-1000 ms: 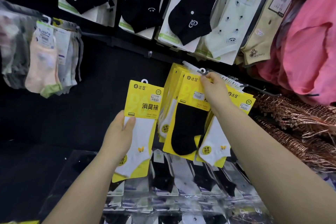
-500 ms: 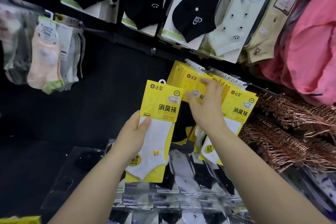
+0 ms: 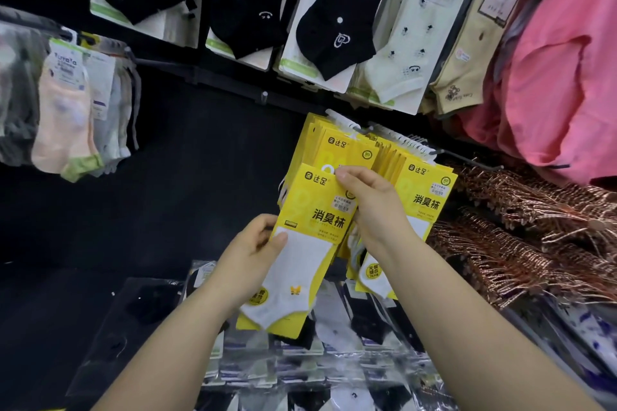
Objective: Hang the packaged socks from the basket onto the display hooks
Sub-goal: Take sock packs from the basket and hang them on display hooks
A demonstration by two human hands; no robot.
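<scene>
**Yellow sock pack held up in front of the hanging stock**

The sock pack (image 3: 302, 264), a yellow card carrying a white sock, sits at the centre of the frame, tilted so that its top leans to the right. The left hand (image 3: 248, 257) grips its left edge, with the thumb on the front and the fingers curled behind. The right hand (image 3: 374, 210) pinches the top edge of the card between thumb and fingertips.

The pack overlaps a stack of matching yellow packs (image 3: 337, 147) hanging directly behind it. A second stack (image 3: 425, 190) hangs just to the right and is partly covered by the right hand. White hanger tabs (image 3: 397, 138) line up along a dark hook (image 3: 467, 159) right of centre. Whether the held pack's hanging hole meets any hook cannot be told.

Black socks (image 3: 337, 27) on white cards run across the top of the frame, with pale green socks (image 3: 407, 43) beside them. A pink garment (image 3: 561, 77) fills the upper right, above a heap of copper hangers (image 3: 534, 227). Pastel socks (image 3: 66, 117) hang at the left edge. Clear-bagged socks (image 3: 334, 360) lie along the bottom, beneath both forearms.
</scene>
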